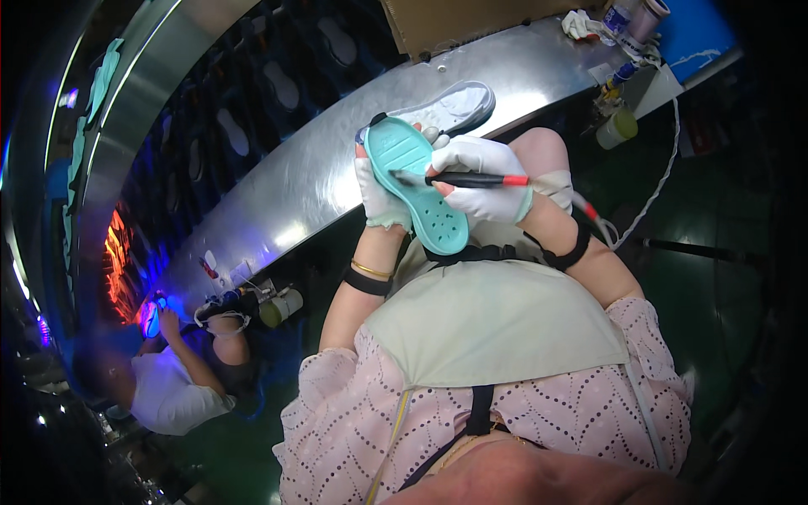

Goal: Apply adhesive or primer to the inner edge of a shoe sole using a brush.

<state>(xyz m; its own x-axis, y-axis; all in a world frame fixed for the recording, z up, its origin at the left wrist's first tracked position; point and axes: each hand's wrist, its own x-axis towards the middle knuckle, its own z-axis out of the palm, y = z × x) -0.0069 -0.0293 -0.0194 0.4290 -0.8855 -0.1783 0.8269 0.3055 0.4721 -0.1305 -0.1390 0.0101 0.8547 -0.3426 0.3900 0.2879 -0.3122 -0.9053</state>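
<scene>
My left hand (pixel 380 195), in a white glove with bare fingertips, is closed around the side of a turquoise shoe sole (pixel 406 151). The sole is tilted, with grooves across its upper part and small holes at the end near my apron. In my gloved right hand (pixel 490 164) is a brush (pixel 480 179) with a black handle and a red end. Its flat bristles lie on or just over the middle of the sole. Behind the sole, a white shoe piece (pixel 446 108) with a grey edge rests on the metal bench, partly hidden by my hands.
A curved metal bench (pixel 311 177) runs past my hands, with dark racks of pale soles (pixel 282 84) beyond. A cardboard box (pixel 480 21) stands at the back. To the right are a yellowish jar (pixel 619 128) and a white cord (pixel 673 168). Another person (pixel 172 387) works at the left.
</scene>
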